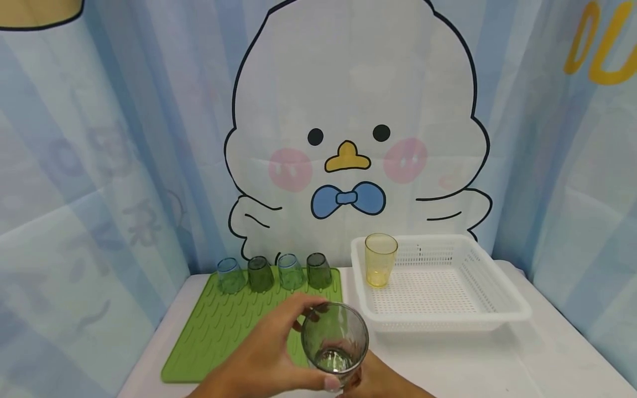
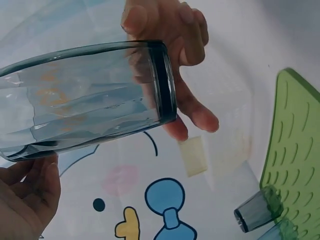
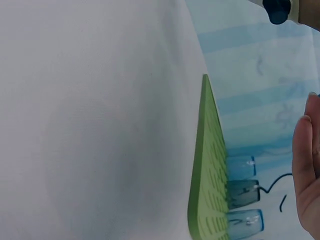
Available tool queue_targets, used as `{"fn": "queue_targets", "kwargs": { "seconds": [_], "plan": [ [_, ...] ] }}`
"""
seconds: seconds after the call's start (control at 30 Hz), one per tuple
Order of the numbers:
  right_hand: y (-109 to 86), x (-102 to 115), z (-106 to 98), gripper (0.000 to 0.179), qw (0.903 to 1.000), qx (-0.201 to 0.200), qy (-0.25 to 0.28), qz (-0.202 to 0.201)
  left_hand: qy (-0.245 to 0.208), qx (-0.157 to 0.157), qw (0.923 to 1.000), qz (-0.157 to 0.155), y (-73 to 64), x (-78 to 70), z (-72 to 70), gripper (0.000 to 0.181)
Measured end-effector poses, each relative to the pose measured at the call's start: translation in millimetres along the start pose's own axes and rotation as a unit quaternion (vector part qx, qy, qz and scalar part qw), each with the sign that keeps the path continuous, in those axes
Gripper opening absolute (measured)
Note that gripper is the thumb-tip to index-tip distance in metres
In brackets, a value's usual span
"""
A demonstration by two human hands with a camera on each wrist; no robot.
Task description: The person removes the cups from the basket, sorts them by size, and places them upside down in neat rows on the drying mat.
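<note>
My left hand (image 1: 271,354) grips a clear grey drinking glass (image 1: 335,337) near its rim, thumb on the near side and fingers on the far side. The glass is tilted, so its mouth faces the head camera. My right hand (image 2: 172,55) is by the base of the glass, its fingers spread and partly behind it in the left wrist view. Whether those fingers touch the base I cannot tell. In the head view the glass hides much of the right hand. A hand (image 3: 307,165) shows only partly at the right wrist view's edge.
Several tinted glasses (image 1: 261,275) stand upside down along the back of a green drying mat (image 1: 224,337). A white basket (image 1: 448,318) sits at the back right, with a yellow glass (image 1: 381,260) upright in its left end. A printed curtain (image 1: 348,83) hangs behind the white table (image 1: 448,365).
</note>
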State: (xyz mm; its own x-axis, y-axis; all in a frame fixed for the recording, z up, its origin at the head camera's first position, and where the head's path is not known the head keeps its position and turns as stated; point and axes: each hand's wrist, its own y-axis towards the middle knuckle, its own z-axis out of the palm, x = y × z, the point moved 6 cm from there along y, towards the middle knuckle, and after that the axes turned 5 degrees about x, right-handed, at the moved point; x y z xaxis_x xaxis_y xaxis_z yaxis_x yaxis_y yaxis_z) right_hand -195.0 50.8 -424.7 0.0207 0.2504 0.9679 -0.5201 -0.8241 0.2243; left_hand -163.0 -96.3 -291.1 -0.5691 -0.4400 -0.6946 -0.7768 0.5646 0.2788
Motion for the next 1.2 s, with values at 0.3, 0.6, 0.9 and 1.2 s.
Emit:
{"fn": "queue_targets", "kwargs": {
  "seconds": [0.3, 0.6, 0.9, 1.2],
  "plan": [
    [-9.8, 2, -10, 0.061, 0.9991, -0.017, -0.036, 0.014, -0.015, -0.004, 0.9998, 0.011, -2.8, 8.8, 0.3, 0.082],
    [-27.3, 13, -31, 0.062, 0.9963, -0.054, -0.001, 0.066, -0.041, -0.016, 0.9989, -0.016, -10.0, 24.9, -0.4, 0.088],
    [-40.7, 37, -50, 0.056, 0.9963, -0.079, -0.033, 0.002, -0.054, -0.005, 0.9955, -0.077, -14.0, 42.3, 1.3, 0.087],
    [-44.6, 50, -56, 0.057, 0.9906, -0.124, -0.056, 0.012, -0.078, 0.012, 0.9912, -0.106, -14.8, 63.5, 6.8, 0.089]
  ]
}}
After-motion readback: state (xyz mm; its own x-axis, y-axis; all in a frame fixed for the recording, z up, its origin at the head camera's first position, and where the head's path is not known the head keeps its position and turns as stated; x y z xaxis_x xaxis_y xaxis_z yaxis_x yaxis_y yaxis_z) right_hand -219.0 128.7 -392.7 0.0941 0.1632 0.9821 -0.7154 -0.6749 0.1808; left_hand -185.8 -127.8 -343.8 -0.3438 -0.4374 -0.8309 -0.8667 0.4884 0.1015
